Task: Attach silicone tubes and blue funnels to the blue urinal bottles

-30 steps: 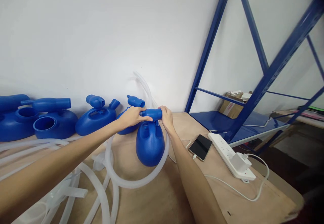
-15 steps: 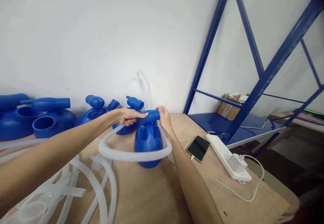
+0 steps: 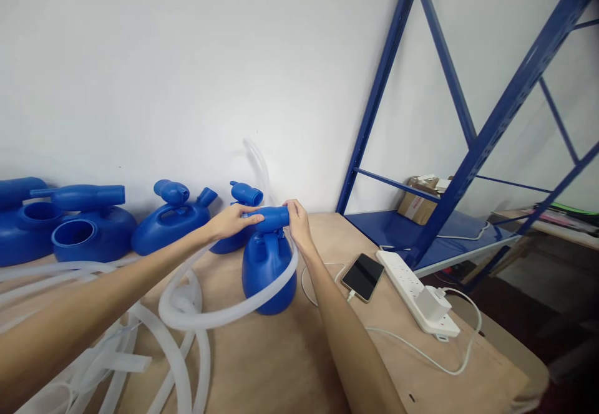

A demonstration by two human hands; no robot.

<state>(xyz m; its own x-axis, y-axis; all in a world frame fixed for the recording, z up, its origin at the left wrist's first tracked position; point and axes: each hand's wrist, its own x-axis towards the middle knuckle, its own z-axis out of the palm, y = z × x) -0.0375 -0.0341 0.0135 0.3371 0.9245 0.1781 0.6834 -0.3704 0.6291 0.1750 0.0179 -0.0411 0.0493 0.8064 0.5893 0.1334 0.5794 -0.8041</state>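
A blue plastic jug (image 3: pixel 266 274) with a handle stands on the table, a blue bulb-shaped nozzle (image 3: pixel 274 218) lying sideways across its top. My left hand (image 3: pixel 234 221) grips the nozzle's narrow left end, thumb along its side. The right end is held by my right hand (image 3: pixel 298 221), fingers wrapped over its rim. A translucent ribbed hose (image 3: pixel 243 315) curves in a loop in front of the jug, from under my left wrist up to my right hand. Whether the hose joins the nozzle is hidden by my hands. Another blue jug (image 3: pixel 229 244) stands behind my left hand.
More blue jugs (image 3: pixel 173 230) line the wall at left. Several loose translucent hoses (image 3: pixel 173 351) lie tangled at the front left. At right are a phone (image 3: pixel 364 277) on a cable, a white power strip (image 3: pixel 407 292) and a blue metal rack (image 3: pixel 374 115).
My left hand's fingers have loosened and straightened somewhat on the nozzle. The hose loop has dropped lower and swung left. My right hand keeps its hold; the view has shifted slightly.
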